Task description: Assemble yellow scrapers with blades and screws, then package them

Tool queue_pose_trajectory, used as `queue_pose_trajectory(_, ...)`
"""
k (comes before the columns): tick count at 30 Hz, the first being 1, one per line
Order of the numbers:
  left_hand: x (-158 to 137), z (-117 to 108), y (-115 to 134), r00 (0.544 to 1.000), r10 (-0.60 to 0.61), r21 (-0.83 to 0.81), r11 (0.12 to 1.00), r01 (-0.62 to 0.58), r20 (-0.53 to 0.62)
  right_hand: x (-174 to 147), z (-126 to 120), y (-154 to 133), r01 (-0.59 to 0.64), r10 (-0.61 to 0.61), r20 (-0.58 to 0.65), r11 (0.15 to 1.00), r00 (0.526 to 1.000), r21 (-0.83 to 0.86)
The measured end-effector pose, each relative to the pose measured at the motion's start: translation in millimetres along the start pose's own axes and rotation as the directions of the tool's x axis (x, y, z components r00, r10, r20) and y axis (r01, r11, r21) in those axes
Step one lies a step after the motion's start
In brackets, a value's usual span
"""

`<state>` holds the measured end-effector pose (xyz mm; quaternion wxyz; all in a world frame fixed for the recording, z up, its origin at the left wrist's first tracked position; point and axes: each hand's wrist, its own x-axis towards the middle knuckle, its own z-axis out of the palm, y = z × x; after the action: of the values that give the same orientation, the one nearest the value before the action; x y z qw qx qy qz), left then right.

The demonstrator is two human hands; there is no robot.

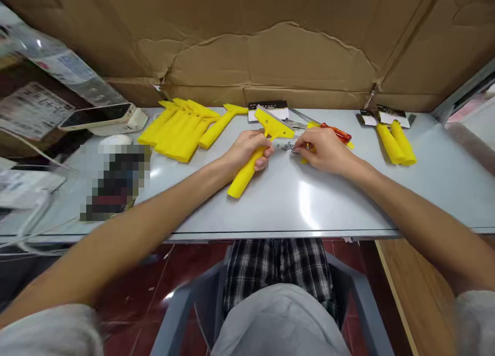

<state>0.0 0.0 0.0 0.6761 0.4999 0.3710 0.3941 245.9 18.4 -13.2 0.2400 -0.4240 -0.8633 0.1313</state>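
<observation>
A yellow scraper [244, 179] is lying in the left hand [250, 149], whose fingers are wrapping the handle just below the head; this grip is probably leaving the head exposed towards the right hand [325, 147]. The right fingertips are bunching narrowly at a heap of small dark bits [287, 146], presumably sitting between the hands for easy reach. Whether they are pinching one, I cannot tell. The right hand is partly hiding a yellow piece [350, 145]; red handles [337, 133] are showing just beyond. Past the left hand, more scrapers [180, 134] are overlapping, obscuring their count. Farther left, pixelation is masking something [116, 183].
</observation>
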Motion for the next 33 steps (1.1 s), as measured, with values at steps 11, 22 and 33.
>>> queue_pose_trajectory(11, -2.9, 2.0, 1.5, 1.000, -0.019, -0.006, 1.000, 0.019, -0.012, -0.3, -1.4, -0.8, 0.050, -0.050, -0.047, 0.999, 0.998, -0.017)
queue_pose_trajectory(22, -5.2, 5.5, 3.7, 1.000, -0.011, 0.026, 1.000, 0.012, -0.016, -0.3, -4.7, -0.7, 0.047, -0.036, -0.218, 0.998, 0.975, 0.047)
queue_pose_trajectory(33, -6.8, 2.5, -1.7, 0.999, 0.026, 0.095, 0.995, -0.028, 0.022, 0.6, -1.8, -1.7, 0.030, -0.012, -0.224, 0.997, 0.974, 0.074)
